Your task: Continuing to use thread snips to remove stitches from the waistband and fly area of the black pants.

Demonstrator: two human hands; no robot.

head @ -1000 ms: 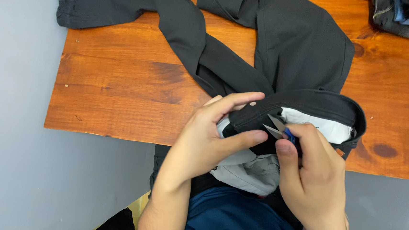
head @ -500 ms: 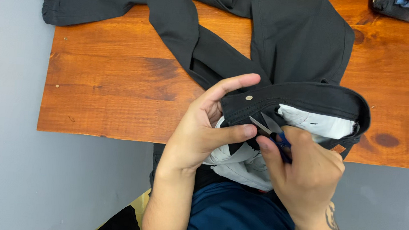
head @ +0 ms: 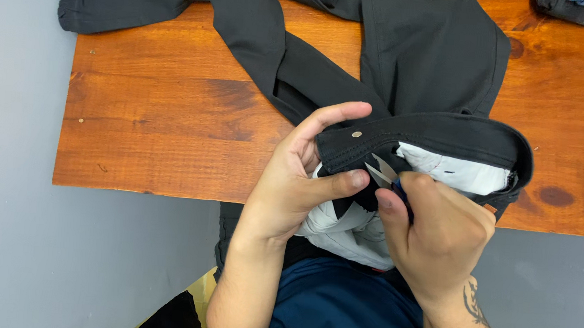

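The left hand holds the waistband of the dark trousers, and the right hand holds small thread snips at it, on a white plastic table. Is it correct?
Not quite: the head view shows a brown wooden table, not white plastic. The left hand does hold the trousers' waistband, and the right hand holds the snips there.

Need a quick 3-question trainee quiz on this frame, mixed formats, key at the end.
1. True or false: the left hand pinches the waistband of the dark trousers.
2. What does the right hand hold? A) a pen B) small thread snips C) a tape measure
3. Fill in: the trouser legs lie across a wooden ____.

Key:
1. True: thumb below, fingers over the band near the metal rivet.
2. B: the pointed blades show at the white pocket lining.
3. table
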